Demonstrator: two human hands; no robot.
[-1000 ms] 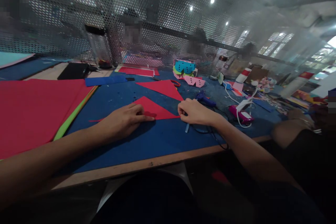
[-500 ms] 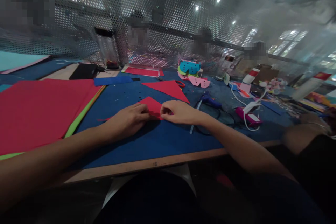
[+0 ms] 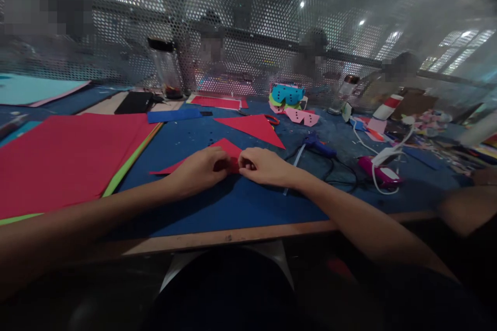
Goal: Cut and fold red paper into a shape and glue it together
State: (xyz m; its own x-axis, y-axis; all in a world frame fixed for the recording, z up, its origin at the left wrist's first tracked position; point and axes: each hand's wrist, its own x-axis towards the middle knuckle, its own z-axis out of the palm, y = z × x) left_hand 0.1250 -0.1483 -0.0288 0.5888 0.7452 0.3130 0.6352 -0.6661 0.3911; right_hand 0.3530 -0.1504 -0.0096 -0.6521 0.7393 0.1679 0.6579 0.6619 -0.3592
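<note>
The table (image 3: 248, 207) is covered in a blue mat scattered with paper scraps, and bare wood shows along its near edge. A perforated metal screen (image 3: 248, 26) closes off its far side. A dim workshop and a few small ceiling lamps show through the holes, with bright windows to the far right.

There are two red paper triangles. One, the near triangle (image 3: 225, 147), lies under the person's hands, and the far triangle (image 3: 254, 126) lies flat just beyond it. A stack of large red sheets (image 3: 66, 160) fills the left of the table, with one green sheet (image 3: 120, 178) showing along its edge. At the back are one blue strip (image 3: 174, 115), one black case (image 3: 134, 103), one clear jar (image 3: 165, 70) and one more red sheet (image 3: 217, 102). A small pile of cut-out masks (image 3: 289, 95) in teal and pink lies mid-table. Right of the hands lie one blue glue gun (image 3: 318, 145) and one magenta device (image 3: 378, 173) with a white cable. One forearm of another person (image 3: 462, 207) rests at the right edge.

The near triangle's long axis runs left to right across the mat. Its sharp tip points left and slightly toward the person, and its peak points away toward the screen. The left hand (image 3: 202, 168) curls over its middle and the right hand (image 3: 264, 165) meets it from the right. The fingertips of both pinch the paper's right-hand part between them.
</note>
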